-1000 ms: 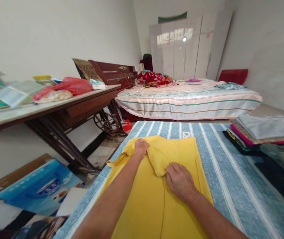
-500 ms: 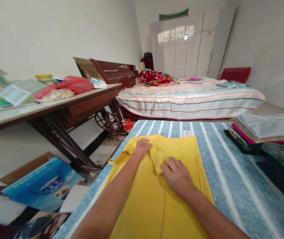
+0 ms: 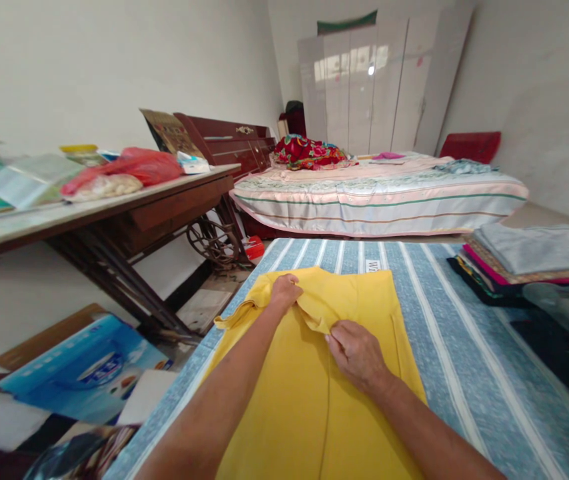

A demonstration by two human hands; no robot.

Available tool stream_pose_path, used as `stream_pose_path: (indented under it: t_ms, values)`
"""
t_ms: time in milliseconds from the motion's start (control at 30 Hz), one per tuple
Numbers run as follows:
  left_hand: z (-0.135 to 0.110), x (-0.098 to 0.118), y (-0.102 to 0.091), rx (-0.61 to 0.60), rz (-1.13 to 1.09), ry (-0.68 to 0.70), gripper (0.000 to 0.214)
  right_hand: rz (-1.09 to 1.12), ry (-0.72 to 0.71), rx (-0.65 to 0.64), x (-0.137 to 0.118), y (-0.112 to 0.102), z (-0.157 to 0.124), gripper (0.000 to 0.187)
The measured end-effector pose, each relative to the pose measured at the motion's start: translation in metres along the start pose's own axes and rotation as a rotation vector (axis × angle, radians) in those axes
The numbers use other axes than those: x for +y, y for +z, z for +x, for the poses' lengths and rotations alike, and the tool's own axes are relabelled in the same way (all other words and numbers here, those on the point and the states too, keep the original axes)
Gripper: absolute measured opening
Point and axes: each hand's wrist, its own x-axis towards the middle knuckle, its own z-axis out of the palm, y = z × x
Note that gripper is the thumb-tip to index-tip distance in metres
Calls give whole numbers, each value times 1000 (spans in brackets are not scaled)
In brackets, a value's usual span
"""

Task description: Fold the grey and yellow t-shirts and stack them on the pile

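Observation:
A yellow garment (image 3: pixel 284 400) lies spread on a blue-and-white striped cloth (image 3: pixel 454 380), with its far end partly folded. My left hand (image 3: pixel 286 291) is closed on a fold near the garment's far left part. Lower and to the right, my right hand (image 3: pixel 357 353) pinches the tip of the same raised flap between thumb and fingers. The flap stretches between both hands, slightly lifted off the layer beneath. A loose strip of the yellow cloth sticks out at the left edge.
Folded clothes (image 3: pixel 529 260) are stacked at the right. On the left stands a sewing-machine table (image 3: pixel 179 193) bearing a red plastic bag (image 3: pixel 149 167); a blue box (image 3: pixel 89 370) lies below it. Beyond are a bed (image 3: pixel 379 200) and a wardrobe (image 3: pixel 359 87).
My right hand has gone from lying with fingers spread on the cloth to gripping the flap's corner. The flap is lifted a little. My left hand keeps its hold.

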Motion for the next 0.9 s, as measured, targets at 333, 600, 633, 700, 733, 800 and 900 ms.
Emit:
stream_pose_path:
  t_ms: [333,600,633,700,733,800,900]
  values:
    - [-32,7,-7,-129,394,498,32,-50,-149,-80,-7,-8,1,10]
    - [-51,-12,6,-256,549,656,28,-50,-191,-86,-11,-6,0,14]
    - [-51,-12,6,-251,566,649,28,-25,-184,-84,-10,-4,0,15]
    - [-50,-10,4,-231,600,615,27,67,-123,-65,-8,0,-1,16]
    - [-49,-8,2,-212,617,586,27,125,-73,-52,-7,2,-1,16]
    - [-46,-2,-2,-167,654,515,27,235,30,-22,-4,4,-1,14]
    - [-40,7,-7,-121,711,396,31,337,127,-11,-2,4,-1,11]
